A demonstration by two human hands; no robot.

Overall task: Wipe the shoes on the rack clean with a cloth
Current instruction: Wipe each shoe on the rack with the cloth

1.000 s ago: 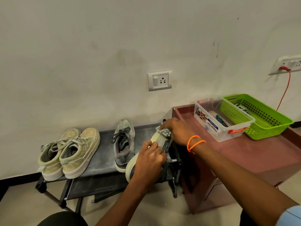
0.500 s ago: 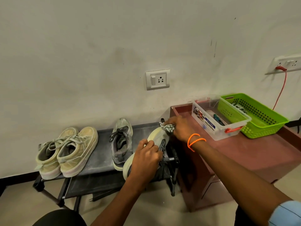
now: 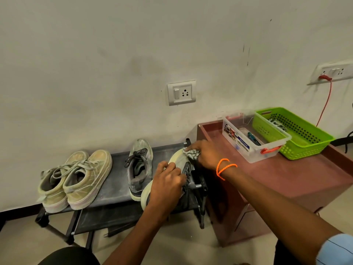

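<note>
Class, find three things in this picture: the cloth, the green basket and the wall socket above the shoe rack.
cloth (image 3: 192, 154), head view, on the bunched fabric under the right hand.
green basket (image 3: 303, 148), head view, on its perforated front wall.
wall socket (image 3: 185, 92), head view, on the pin holes.

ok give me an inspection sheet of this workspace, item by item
surface: dark shoe rack, dusty top shelf
job's things: held shoe tilted on its side at the rack's right end; cloth pressed on its toe; grey shoe and tan pair flat on the shelf
clutter: clear box and green basket on red-brown cabinet
grippers: left hand grips the shoe; right hand holds the cloth
cables: red cable plugged into wall strip
surroundings: wall socket, scuffed wall
</note>
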